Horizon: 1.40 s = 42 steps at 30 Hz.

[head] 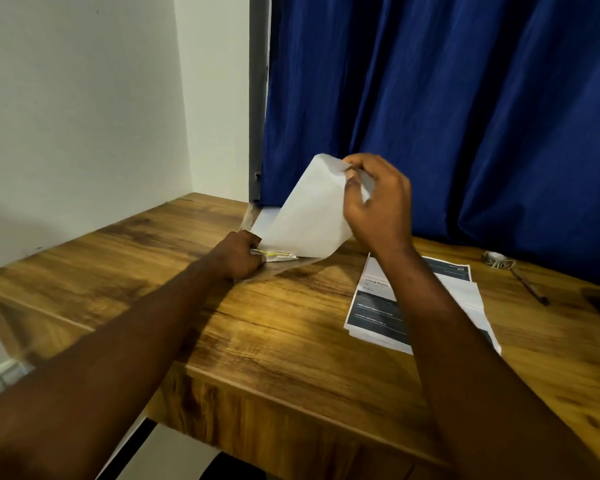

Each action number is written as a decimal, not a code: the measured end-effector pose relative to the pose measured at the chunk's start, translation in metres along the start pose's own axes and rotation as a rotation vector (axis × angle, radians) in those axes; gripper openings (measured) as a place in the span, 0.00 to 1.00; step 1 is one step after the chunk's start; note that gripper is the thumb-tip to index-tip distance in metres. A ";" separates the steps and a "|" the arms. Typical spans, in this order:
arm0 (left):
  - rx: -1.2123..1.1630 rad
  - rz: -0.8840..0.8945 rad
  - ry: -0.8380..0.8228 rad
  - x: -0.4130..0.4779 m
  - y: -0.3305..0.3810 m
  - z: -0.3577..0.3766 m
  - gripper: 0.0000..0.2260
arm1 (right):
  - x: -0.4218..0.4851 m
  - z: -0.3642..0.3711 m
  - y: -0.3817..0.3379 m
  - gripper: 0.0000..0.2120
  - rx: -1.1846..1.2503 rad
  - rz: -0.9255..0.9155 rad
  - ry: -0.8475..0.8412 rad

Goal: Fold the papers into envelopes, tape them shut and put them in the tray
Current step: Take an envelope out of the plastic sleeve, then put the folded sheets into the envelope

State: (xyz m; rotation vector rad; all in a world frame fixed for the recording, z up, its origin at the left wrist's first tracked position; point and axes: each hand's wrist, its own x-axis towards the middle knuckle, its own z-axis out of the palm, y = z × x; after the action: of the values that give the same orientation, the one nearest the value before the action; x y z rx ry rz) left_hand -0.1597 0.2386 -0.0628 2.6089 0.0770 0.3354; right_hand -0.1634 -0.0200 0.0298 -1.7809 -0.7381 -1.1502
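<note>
1. Your right hand (374,199) is raised above the far part of the wooden table (257,341). Its thumb and fingertips are pinched together on the top corner of a white sheet of paper (309,209).
2. That sheet is lifted steeply off the table. Its upper corner is high in front of the blue curtain (465,116), and its lower edge hangs down to the tabletop just beside your left hand (239,254).
3. Your left hand rests low on the table at the sheet's lower left corner. Its fingers are curled and closed on the left end of a small white piece with a yellow streak (278,256). This piece lies flat just under the sheet's bottom edge, and you cannot tell what it is.
4. Behind the sheet, against the foot of the curtain, a pale flat surface with a brownish edge shows. It is too hidden to say whether it is the tray.
5. A stack of printed papers (371,313) with dark blocks lies flat to the right, partly under your right forearm.
6. Further right, near the curtain, a roll of tape (497,261) sits on the table, and a thin dark pen (530,285) lies just beside it.
7. A white wall (84,116) stands to the left.
</note>
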 end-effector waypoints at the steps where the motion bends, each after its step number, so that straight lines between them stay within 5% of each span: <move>1: 0.015 -0.001 -0.002 0.000 0.001 0.000 0.17 | 0.005 -0.006 0.002 0.09 -0.010 0.012 0.048; 10: 0.093 0.049 -0.109 0.003 0.011 -0.004 0.14 | 0.028 -0.057 0.045 0.09 0.047 0.460 0.470; 14: 0.172 0.045 -0.113 0.003 0.020 -0.005 0.24 | 0.023 -0.064 0.080 0.10 0.108 0.780 0.492; 20: 0.302 -0.054 -0.160 0.016 0.044 0.005 0.33 | -0.006 -0.060 0.102 0.11 0.191 0.990 0.515; 26: 0.452 0.044 0.022 0.027 0.068 0.032 0.27 | -0.012 -0.064 0.114 0.13 0.344 1.155 0.551; 32: 0.123 0.327 0.224 0.033 0.116 0.064 0.31 | -0.022 -0.071 0.123 0.13 0.302 1.137 0.452; 36: 0.105 0.508 0.111 0.032 0.153 0.085 0.50 | -0.030 -0.076 0.132 0.12 0.244 1.099 0.358; 42: 0.240 0.620 -0.028 0.053 0.187 0.115 0.60 | -0.047 -0.084 0.151 0.06 0.102 1.005 0.136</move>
State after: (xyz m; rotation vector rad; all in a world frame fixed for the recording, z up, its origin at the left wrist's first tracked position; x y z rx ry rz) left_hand -0.0810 0.0269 -0.0564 2.8180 -0.7562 0.5263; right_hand -0.0919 -0.1640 -0.0488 -1.6219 0.2063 -0.5140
